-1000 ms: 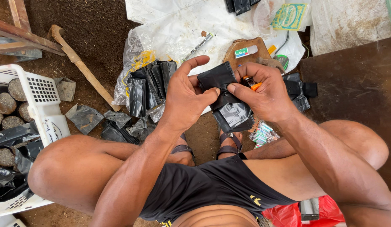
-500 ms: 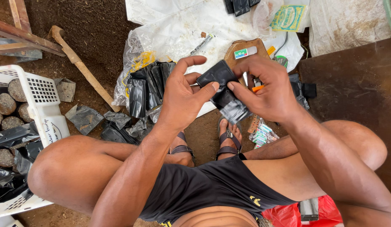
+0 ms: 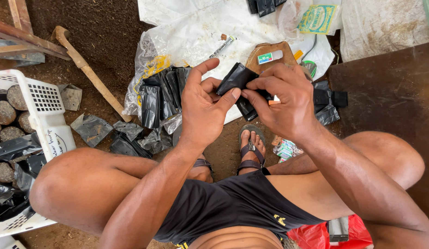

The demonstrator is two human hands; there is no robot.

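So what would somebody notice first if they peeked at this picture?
Probably the two hands in the middle: the left hand and right hand both pinch a small black bag. Just left of them, more black bags lie piled on clear plastic, and a white basket sits at the far left.

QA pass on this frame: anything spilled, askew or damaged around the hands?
Nothing damaged. Both hands, left hand and right hand, pinch a folded black plastic bag. Loose black bags and crumpled scraps lie scattered on the dirt beside the white basket, untidy rather than spilled.
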